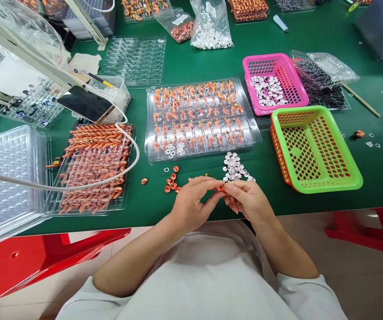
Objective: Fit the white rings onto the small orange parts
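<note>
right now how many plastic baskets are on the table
3: a pink basket holding white rings, a green basket right of the hands, and a red basket nested under the green one, only its edge showing. More could be hidden.

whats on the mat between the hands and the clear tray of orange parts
In the head view, loose orange rings and a heap of small white rings lie on the green mat between the hands and the clear tray.

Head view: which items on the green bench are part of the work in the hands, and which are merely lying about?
In hand or feeding it:
- small orange part pinched between left hand and right hand
- white ring pile
- loose orange pieces
- clear tray of orange parts

Lying about:
- green basket
- pink basket
- phone
- bagged white parts
</note>
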A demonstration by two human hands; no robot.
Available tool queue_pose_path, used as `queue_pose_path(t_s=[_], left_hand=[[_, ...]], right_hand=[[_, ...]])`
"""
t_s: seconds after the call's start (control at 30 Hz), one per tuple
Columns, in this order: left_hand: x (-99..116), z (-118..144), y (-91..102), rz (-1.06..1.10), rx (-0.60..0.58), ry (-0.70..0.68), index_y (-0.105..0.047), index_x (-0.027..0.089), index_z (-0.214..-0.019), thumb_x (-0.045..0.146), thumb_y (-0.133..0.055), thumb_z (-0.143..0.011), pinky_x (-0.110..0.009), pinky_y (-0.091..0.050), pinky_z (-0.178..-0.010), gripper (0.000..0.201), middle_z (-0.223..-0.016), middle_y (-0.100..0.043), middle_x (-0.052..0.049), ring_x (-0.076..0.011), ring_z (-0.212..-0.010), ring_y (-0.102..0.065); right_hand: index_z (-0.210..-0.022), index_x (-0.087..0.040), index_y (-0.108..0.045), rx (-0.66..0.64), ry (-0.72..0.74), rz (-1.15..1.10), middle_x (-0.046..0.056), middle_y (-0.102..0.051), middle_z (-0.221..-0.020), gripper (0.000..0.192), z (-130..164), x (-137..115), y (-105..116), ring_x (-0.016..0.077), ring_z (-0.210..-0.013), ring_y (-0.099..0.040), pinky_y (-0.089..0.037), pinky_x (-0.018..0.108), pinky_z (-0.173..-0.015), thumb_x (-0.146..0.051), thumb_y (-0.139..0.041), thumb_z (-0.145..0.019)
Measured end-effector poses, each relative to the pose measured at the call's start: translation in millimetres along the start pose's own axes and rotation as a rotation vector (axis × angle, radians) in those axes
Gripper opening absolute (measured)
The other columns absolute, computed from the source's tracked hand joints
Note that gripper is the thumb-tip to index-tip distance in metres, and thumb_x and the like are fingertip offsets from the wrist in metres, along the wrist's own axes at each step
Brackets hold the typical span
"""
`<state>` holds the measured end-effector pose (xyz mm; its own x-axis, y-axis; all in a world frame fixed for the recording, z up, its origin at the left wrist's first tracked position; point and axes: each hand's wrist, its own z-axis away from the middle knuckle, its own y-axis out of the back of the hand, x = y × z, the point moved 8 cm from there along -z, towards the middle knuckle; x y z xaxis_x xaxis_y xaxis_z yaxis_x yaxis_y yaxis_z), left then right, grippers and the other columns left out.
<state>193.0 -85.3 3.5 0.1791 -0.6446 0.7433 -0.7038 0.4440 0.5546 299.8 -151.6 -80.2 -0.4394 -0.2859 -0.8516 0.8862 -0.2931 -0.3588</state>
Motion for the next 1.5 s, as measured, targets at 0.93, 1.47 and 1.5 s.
queue_pose_path(t_s=[0.93, 1.47, 1.5], left_hand=[[-7, 9, -2.3, 0.172, 0.063, 0.139, -0.067, 0.02, -0.108, 0.013, -0.068, -0.085, -0.029, -0.056, -0.09, 0.025, -0.105, -0.076, -0.006, -0.0185, -0.098, -0.072], [-15, 1, 6.3, 0.312, 0.038, 0.221, -0.075, 0.019, -0.074, 0.027, -0.078, -0.076, -0.031, -0.053, -0.068, 0.009, -0.07, -0.068, -0.005, -0.0173, -0.072, -0.06], [-14, 0, 6.6, 0.313, 0.033, 0.216, -0.075, 0.019, -0.075, 0.026, -0.078, -0.076, -0.031, -0.053, -0.069, 0.007, -0.071, -0.068, -0.005, -0.0172, -0.072, -0.06]], right_hand=[[-0.066, -0.014, -0.058, 0.033, 0.036, -0.385, -0.006, -0.045, -0.053, 0.036, 0, 5, -20, 0.0025, -0.037, -0.037, -0.026, 0.015, -0.035, -0.043, -0.075, -0.078], [-0.067, -0.016, -0.058, 0.002, 0.053, -0.407, -0.006, -0.047, -0.053, 0.033, 3, 12, -23, 0.0028, -0.036, -0.038, -0.026, 0.015, -0.034, -0.042, -0.074, -0.08], [-0.067, -0.016, -0.058, -0.002, 0.055, -0.404, -0.006, -0.047, -0.053, 0.033, 3, 12, -23, 0.0029, -0.036, -0.039, -0.026, 0.015, -0.034, -0.042, -0.074, -0.08]])
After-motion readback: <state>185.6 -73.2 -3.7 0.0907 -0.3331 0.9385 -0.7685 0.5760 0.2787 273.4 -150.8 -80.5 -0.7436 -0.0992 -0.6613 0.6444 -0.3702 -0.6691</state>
